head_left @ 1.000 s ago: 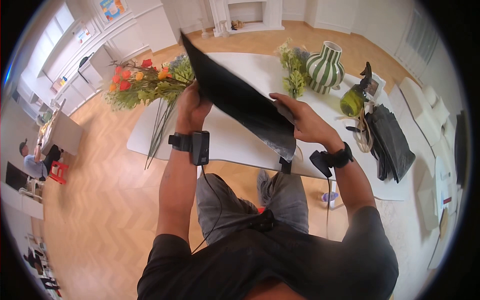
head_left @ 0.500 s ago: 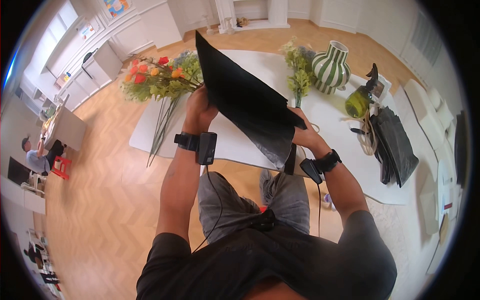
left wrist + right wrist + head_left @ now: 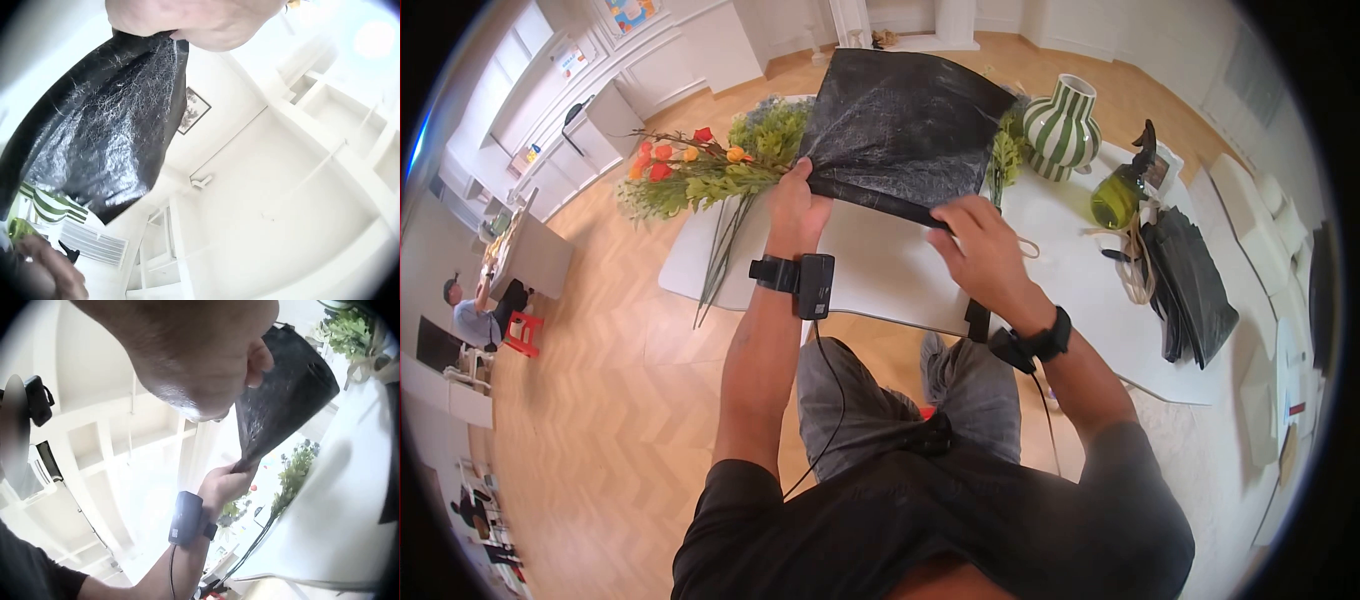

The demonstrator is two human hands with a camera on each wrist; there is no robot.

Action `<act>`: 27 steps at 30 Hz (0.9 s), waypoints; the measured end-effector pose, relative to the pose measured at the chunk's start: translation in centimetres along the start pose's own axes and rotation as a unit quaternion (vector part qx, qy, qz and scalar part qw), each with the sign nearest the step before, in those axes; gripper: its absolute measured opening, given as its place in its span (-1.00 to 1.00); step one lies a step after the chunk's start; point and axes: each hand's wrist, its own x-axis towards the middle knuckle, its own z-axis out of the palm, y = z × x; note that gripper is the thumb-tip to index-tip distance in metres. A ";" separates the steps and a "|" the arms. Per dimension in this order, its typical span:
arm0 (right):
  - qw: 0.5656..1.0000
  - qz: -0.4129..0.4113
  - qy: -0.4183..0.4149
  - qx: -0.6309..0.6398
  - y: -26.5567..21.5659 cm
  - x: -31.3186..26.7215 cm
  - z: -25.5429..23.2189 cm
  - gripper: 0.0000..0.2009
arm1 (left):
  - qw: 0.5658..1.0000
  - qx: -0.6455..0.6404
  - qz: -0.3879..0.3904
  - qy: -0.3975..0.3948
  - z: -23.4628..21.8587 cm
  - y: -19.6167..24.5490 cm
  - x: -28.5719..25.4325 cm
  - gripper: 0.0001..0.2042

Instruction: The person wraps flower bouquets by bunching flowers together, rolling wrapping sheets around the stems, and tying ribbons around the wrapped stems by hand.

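Note:
A black, creased, slightly shiny sheet [image 3: 900, 125] is held up above the white table, with a folded band along its near edge. My left hand [image 3: 800, 205] pinches its near left corner, thumb on top. At the other end of that edge, my right hand [image 3: 985, 255] has its fingers curled at the fold. In the left wrist view, the sheet [image 3: 106, 125] hangs from the left hand [image 3: 194, 19]. From the right wrist, the right hand [image 3: 206, 362] covers part of the sheet [image 3: 287, 387].
Red and orange flowers [image 3: 690, 160] with long stems lie on the white table [image 3: 870, 270] at left. Greenery [image 3: 1004, 155], a green-striped vase [image 3: 1062, 130], a green spray bottle [image 3: 1115, 200] and a folded black item [image 3: 1185, 285] are at right. A person [image 3: 472, 310] sits far left.
The sheet has turned from a steep slant to show its broad face, its near edge now running between my hands. My right hand has moved left and slightly up along it.

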 end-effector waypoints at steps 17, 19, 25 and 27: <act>0.950 0.118 -0.275 0.089 2.9 1.3 7.8 -0.72 | 0.977 0.166 0.076 0.109 -5.4 -3.1 -1.1 -0.80; 0.948 0.115 -0.282 0.094 3.4 1.0 8.1 -0.73 | 0.991 0.101 0.019 0.089 -6.1 -3.4 -1.5 -0.80; 0.946 0.117 -0.281 0.111 4.3 0.4 9.3 -0.77 | 0.981 0.165 -0.013 0.101 -8.6 -3.5 -0.2 -0.76; 0.946 0.114 -0.279 0.115 4.7 0.2 9.6 -0.77 | 0.981 0.177 -0.047 0.071 -9.3 -3.0 0.4 -0.75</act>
